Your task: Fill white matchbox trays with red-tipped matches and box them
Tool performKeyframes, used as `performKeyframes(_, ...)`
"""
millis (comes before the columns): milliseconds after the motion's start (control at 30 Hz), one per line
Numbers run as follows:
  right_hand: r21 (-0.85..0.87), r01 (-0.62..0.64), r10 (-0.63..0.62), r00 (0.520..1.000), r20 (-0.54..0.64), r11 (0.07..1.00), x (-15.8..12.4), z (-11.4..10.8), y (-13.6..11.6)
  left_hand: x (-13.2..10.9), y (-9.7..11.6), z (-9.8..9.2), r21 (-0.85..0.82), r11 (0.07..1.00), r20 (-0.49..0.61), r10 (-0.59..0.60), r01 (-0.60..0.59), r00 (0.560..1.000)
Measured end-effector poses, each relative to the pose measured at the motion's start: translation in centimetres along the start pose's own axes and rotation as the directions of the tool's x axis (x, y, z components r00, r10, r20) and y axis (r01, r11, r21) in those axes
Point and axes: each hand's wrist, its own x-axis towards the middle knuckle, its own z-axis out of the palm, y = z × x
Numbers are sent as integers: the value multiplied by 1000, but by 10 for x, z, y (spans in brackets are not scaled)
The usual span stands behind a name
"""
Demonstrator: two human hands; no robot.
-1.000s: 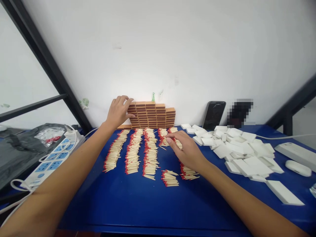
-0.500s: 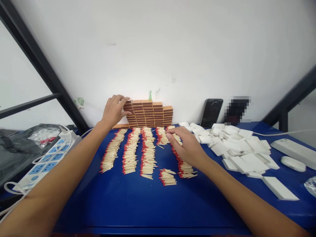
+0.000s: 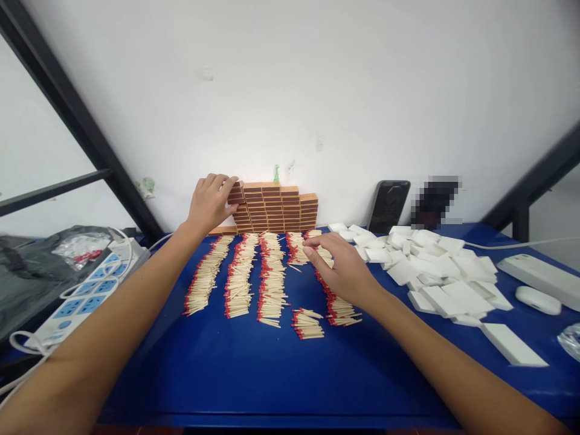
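Left hand (image 3: pixel 209 202) is pinching a few small matchboxes (image 3: pixel 235 194) between its thumb and fingers, at the top left end of a stack of boxes (image 3: pixel 276 208). Their sides are showing dark brown, with orange-tan edges, and the stack is standing like stair steps by a white wall (image 3: pixel 272 90). Any print on them is looking too small to read. Right hand (image 3: pixel 344 272) is staying loosely open, with bent fingers, just over thin wooden matches (image 3: pixel 270 290) with red tips. These are lying in bumpy rows on a smooth blue table (image 3: pixel 254 386). Flat, boxy white pieces (image 3: pixel 453 296) are lying in a messy heap to the right. Both hands are keeping nearly the same spots as half a second ago, and the match rows are lying just the same.
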Motion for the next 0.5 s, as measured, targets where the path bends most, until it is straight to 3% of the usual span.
performKeyframes(267, -15, 10, -10, 1000, 2, 1000, 1, -3, 0, -3, 1, -2, -8, 1000, -16, -6, 5, 1000)
performKeyframes(500, -33, 14, -15, 1000, -16, 999, 2, -5, -1, -7, 4, -17, -5, 991, -89, -132, 132, 987)
